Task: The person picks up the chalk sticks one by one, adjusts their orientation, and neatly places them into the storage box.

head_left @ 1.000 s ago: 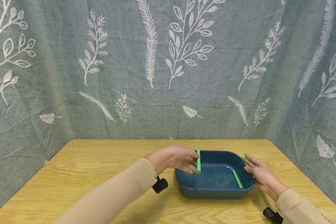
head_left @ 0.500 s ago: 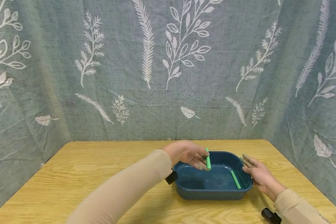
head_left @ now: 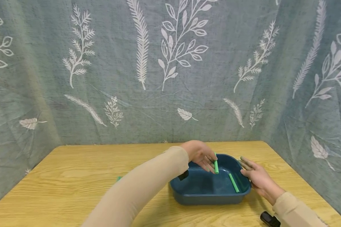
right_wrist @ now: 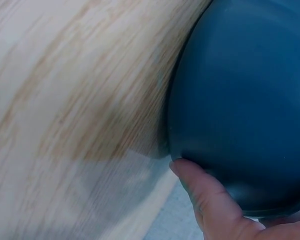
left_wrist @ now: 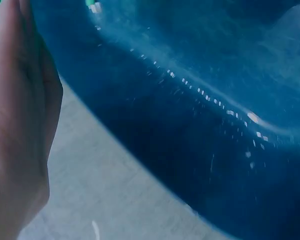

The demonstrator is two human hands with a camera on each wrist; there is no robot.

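My left hand point(head_left: 203, 155) pinches a green stick point(head_left: 216, 166) between thumb and fingers, above the inside of a dark blue rectangular tub point(head_left: 210, 199). A second green stick point(head_left: 234, 183) lies in the tub near its right wall. On the tub's right side, my right hand point(head_left: 258, 178) holds the rim, thumb at the edge and fingers along the outside. In the right wrist view a finger point(right_wrist: 205, 192) presses the tub's outer wall. The left wrist view shows the back part of the left hand point(left_wrist: 20, 120) beside the tub, with the held stick mostly cut off.
A small green piece point(head_left: 118, 178) lies on the wooden table point(head_left: 82, 183), partly hidden by the left sleeve point(head_left: 147, 183). A patterned curtain point(head_left: 147, 119) closes off the back and sides. A black wrist camera point(head_left: 270, 218) sits by the right sleeve.
My left hand has moved right with the green stick, from the tub's left part toward its middle right. The right hand stays at the rim. The head view has shifted slightly.
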